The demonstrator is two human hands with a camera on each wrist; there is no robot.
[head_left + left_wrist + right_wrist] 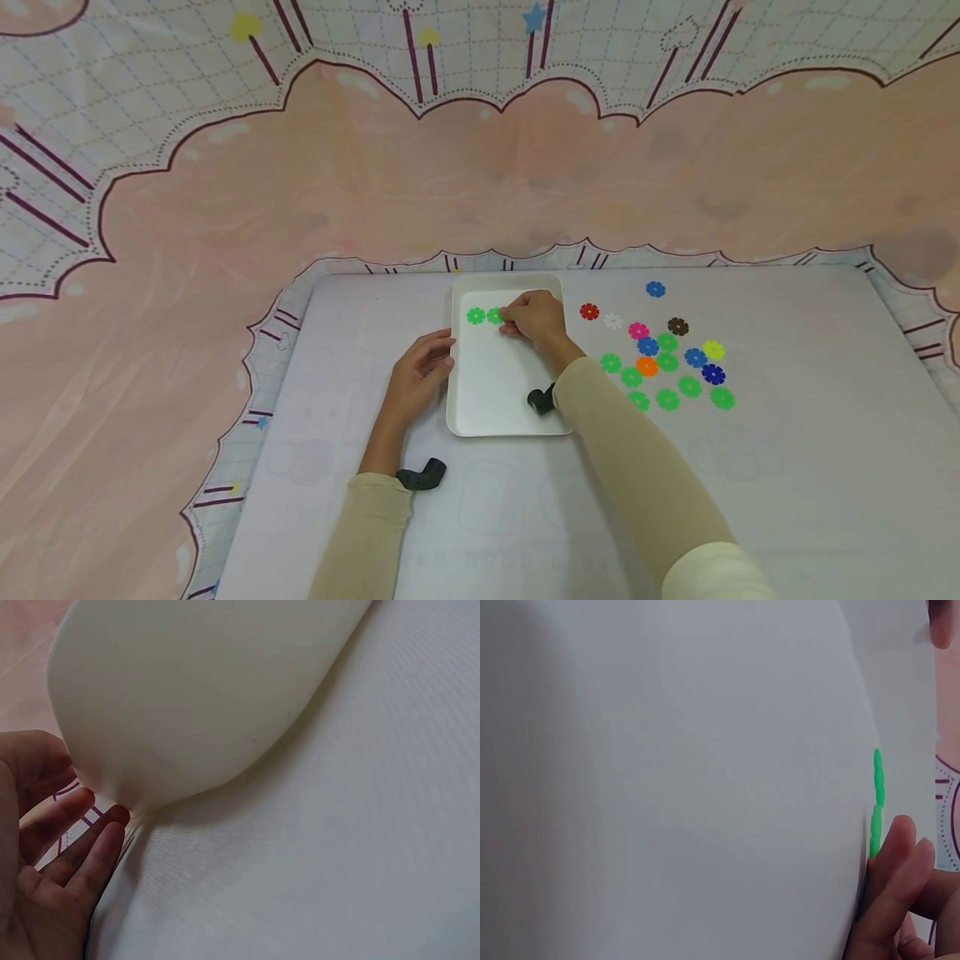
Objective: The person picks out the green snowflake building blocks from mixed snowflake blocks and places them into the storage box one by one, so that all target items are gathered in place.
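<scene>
A white tray (497,392) lies on the cloth-covered table. Inside it, near the far side, two green interlocking discs (476,316) with notched edges lie side by side. My right hand (536,321) reaches into the tray, its thumb and index finger pinching the right-hand green disc (494,316). That disc's right edge is hidden by the fingertips; in the right wrist view both discs appear nearly edge-on. My left hand (418,371) is at the tray's left side, and its loosely bent fingertips touch the rim, as the left wrist view shows (112,817).
Right of the tray lie several loose discs, mostly green (667,400), with blue (656,289), red (589,312), brown (678,326), orange (647,366) and yellow (713,349) ones among them. Black wrist cameras (422,474) stick out from both wrists. A patterned cloth hangs behind the table.
</scene>
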